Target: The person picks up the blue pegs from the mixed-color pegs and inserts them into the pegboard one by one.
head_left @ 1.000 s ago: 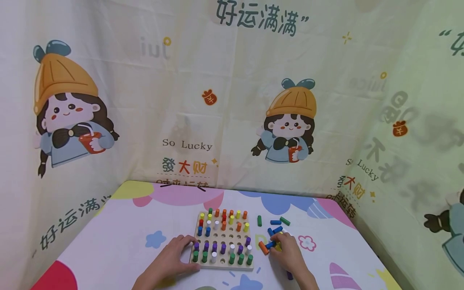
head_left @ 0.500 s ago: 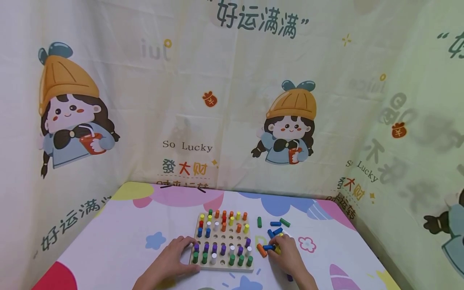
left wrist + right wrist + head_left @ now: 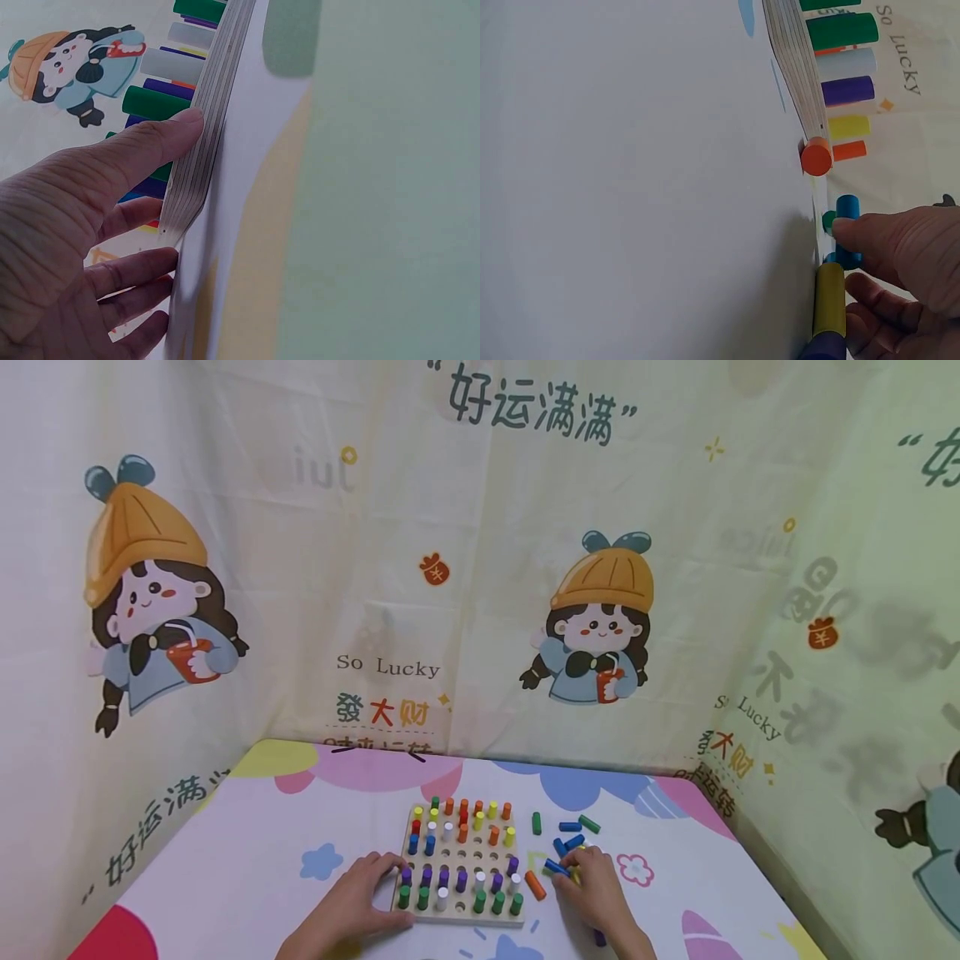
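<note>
A wooden pegboard point(image 3: 498, 920) stands near the front of the table, with rows of coloured pegs upright in its holes; some holes are bare. At its front left corner my left hand point(image 3: 358, 893) grips it, thumb point(image 3: 187, 124) on the layered front edge and fingers around the left side. To the right of the board, my right hand point(image 3: 597, 885) pinches a blue peg point(image 3: 847, 232) between thumb and fingers, the peg tilted off the table. A yellow peg point(image 3: 829, 300) lies just under the fingers. Part of the loose pile is hidden behind that hand.
An orange peg point(image 3: 536, 885) lies between board and right hand. Farther back are loose green pegs point(image 3: 536, 823) and blue pegs point(image 3: 570, 827). A purple peg point(image 3: 599, 937) lies partly under the right wrist. Printed cloth walls point(image 3: 480, 610) enclose the table's back and sides.
The orange peg has shifted left, away from the pile. The blue peg at my right fingertips has turned and is now pinched. My left hand has stayed on the board.
</note>
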Action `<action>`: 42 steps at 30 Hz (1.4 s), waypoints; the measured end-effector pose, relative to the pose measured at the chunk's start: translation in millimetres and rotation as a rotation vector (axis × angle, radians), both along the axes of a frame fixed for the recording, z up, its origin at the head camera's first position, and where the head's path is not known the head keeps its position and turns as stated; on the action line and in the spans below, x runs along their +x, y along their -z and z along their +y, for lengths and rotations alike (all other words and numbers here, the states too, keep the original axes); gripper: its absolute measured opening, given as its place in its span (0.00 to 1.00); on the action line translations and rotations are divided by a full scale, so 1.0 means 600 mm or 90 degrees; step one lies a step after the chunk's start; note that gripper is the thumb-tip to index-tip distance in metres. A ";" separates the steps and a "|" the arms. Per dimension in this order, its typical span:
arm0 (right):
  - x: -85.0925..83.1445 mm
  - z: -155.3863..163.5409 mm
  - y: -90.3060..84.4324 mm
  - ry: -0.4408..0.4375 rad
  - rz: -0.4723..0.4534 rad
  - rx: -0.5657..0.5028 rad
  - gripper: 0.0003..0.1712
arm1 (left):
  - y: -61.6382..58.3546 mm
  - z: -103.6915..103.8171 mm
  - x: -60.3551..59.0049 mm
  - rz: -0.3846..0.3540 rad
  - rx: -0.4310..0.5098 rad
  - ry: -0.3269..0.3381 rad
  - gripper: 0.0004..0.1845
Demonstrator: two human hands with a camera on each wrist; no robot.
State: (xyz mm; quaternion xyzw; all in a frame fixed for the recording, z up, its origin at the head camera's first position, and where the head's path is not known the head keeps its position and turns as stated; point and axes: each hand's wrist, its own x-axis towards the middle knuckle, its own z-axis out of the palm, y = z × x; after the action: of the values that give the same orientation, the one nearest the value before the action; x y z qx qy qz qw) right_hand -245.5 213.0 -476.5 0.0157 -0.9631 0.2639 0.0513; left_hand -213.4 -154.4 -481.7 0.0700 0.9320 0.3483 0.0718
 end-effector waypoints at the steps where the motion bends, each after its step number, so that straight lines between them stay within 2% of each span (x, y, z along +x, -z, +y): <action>1: 0.000 0.000 -0.001 0.001 0.005 -0.004 0.09 | 0.000 0.000 0.001 -0.001 0.001 0.001 0.36; 19: 0.008 -0.014 -0.021 -0.032 0.129 -0.053 0.10 | -0.001 0.002 -0.001 0.007 -0.003 -0.008 0.36; 33: 0.008 -0.041 -0.032 -0.025 0.078 -0.083 0.10 | -0.002 0.001 0.001 0.004 0.005 -0.006 0.37; 42: 0.010 -0.063 -0.034 -0.030 0.089 -0.088 0.10 | -0.002 0.001 0.000 0.004 0.003 -0.005 0.38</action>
State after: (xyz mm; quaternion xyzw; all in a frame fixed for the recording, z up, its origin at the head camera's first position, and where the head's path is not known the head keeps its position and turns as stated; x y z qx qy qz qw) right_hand -239.3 175.4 -456.0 0.0529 -0.9359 0.3294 0.1130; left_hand -213.5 -153.8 -480.6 0.0673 0.9318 0.3503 0.0673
